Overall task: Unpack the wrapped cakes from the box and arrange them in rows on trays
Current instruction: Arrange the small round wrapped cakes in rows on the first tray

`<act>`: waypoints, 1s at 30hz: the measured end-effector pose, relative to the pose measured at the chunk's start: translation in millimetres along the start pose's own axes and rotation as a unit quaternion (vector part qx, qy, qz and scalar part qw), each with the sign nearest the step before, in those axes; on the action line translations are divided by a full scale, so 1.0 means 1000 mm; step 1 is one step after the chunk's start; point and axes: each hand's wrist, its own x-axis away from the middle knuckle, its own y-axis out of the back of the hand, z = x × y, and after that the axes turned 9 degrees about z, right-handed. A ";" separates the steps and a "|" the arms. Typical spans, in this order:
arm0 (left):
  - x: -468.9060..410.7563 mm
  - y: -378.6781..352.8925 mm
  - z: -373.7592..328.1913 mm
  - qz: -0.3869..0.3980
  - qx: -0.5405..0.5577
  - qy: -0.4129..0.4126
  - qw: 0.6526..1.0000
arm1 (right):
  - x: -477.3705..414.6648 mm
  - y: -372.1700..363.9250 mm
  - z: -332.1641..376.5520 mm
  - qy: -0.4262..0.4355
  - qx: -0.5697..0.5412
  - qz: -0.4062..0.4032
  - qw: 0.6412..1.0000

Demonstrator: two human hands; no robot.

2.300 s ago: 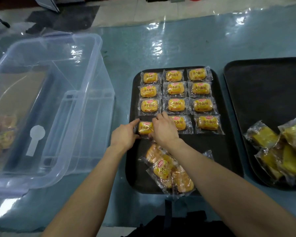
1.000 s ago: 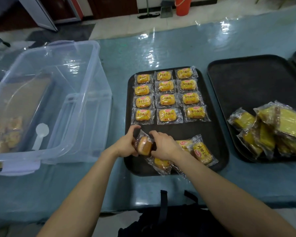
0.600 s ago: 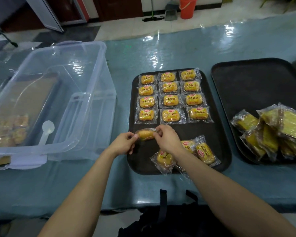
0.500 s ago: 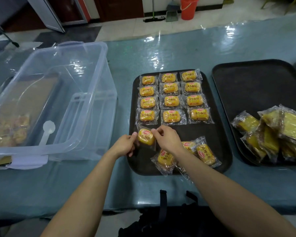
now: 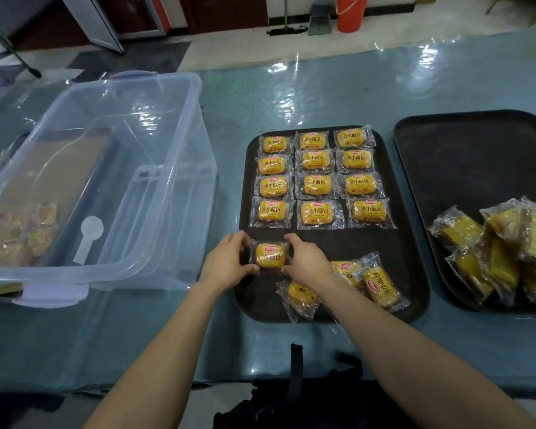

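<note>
A black tray (image 5: 409,274) carries wrapped yellow cakes in neat rows of three (image 5: 317,184). Just below the last row, at the tray's left side, lies one more wrapped cake (image 5: 270,256). My left hand (image 5: 226,264) grips its left end and my right hand (image 5: 307,261) grips its right end, label facing up. A few loose wrapped cakes (image 5: 381,286) lie in a heap at the tray's near right, partly hidden by my right forearm. The clear plastic box (image 5: 143,187) stands to the left, with more wrapped cakes (image 5: 16,233) seen through its wall.
A second black tray (image 5: 464,156) to the right holds a pile of larger wrapped yellow cakes (image 5: 508,252). The table has a shiny blue-green plastic cover (image 5: 291,97). A dark bag (image 5: 294,400) sits below the near table edge. An orange bucket (image 5: 351,12) stands on the floor behind.
Both hands picked one cake from the loose heap, turned it label up and lowered it onto the tray below the left column.
</note>
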 end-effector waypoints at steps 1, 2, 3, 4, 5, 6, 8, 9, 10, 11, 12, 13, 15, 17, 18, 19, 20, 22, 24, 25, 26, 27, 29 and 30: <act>0.000 -0.001 -0.001 0.008 -0.005 -0.030 0.999 | 0.001 0.001 0.001 -0.002 0.022 -0.005 1.000; 0.000 -0.002 -0.003 0.021 -0.021 -0.051 0.998 | 0.001 0.002 0.002 -0.003 0.040 -0.009 0.999; -0.001 -0.003 -0.003 0.025 -0.041 -0.060 0.997 | 0.001 0.002 0.003 -0.004 0.054 -0.012 0.998; -0.003 -0.004 -0.004 0.020 -0.053 -0.061 0.997 | 0.001 0.003 0.004 -0.004 0.064 -0.018 0.998; -0.004 -0.004 -0.004 0.011 -0.059 -0.056 0.997 | 0.001 0.003 0.005 -0.003 0.073 -0.026 0.997; -0.005 -0.003 -0.005 0.000 -0.060 -0.053 0.997 | 0.001 0.003 0.005 0.000 0.078 -0.038 0.996; -0.009 -0.001 -0.005 -0.018 -0.061 -0.048 0.997 | 0.000 0.003 0.006 0.008 0.081 -0.061 0.995; -0.011 0.001 -0.006 -0.021 -0.059 -0.048 0.997 | 0.000 0.003 0.006 0.010 0.082 -0.070 0.994; -0.013 0.002 -0.006 -0.022 -0.057 -0.050 0.997 | -0.001 0.004 0.006 0.011 0.082 -0.075 0.994; -0.016 0.004 -0.007 -0.022 -0.057 -0.052 0.997 | -0.002 0.004 0.006 0.012 0.083 -0.077 0.993; -0.018 0.006 -0.007 -0.020 -0.058 -0.053 0.997 | -0.004 0.004 0.006 0.014 0.082 -0.080 0.993; -0.020 0.007 -0.008 -0.018 -0.058 -0.051 0.997 | -0.005 0.005 0.006 0.015 0.080 -0.083 0.993; -0.024 0.009 -0.009 -0.018 -0.057 -0.048 0.997 | -0.007 0.007 0.006 0.018 0.074 -0.086 0.993; -0.026 0.010 -0.010 -0.020 -0.059 -0.049 0.997 | -0.007 0.007 0.005 0.022 0.068 -0.088 0.993; -0.027 0.011 -0.010 -0.021 -0.057 -0.051 0.997 | -0.007 0.008 0.005 0.025 0.065 -0.090 0.993; -0.027 0.011 -0.010 -0.022 -0.053 -0.054 0.997 | -0.005 0.009 0.004 0.028 0.062 -0.094 0.993; -0.027 0.012 -0.010 -0.022 -0.050 -0.057 0.997 | -0.003 0.009 0.003 0.033 0.057 -0.101 0.993; -0.026 0.015 -0.012 -0.024 -0.048 -0.054 0.997 | 0.001 0.012 0.001 0.041 0.042 -0.116 0.991; -0.023 0.017 -0.016 -0.032 -0.048 -0.047 0.997 | 0.005 0.016 -0.002 0.045 0.028 -0.133 0.990; -0.021 0.018 -0.018 -0.036 -0.048 -0.044 0.997 | 0.007 0.018 -0.004 0.046 0.025 -0.142 0.988; -0.018 0.018 -0.020 -0.043 -0.049 -0.046 0.997 | 0.009 0.020 -0.005 0.049 0.024 -0.151 0.987; -0.016 0.017 -0.022 -0.047 -0.049 -0.051 0.996 | 0.012 0.021 -0.007 0.050 0.022 -0.158 0.986; -0.010 0.017 -0.028 -0.049 -0.039 -0.072 0.995 | 0.019 0.023 -0.012 0.043 0.015 -0.165 0.985; -0.007 0.015 -0.032 -0.037 -0.025 -0.082 0.996 | 0.023 0.023 -0.016 0.039 0.011 -0.162 0.986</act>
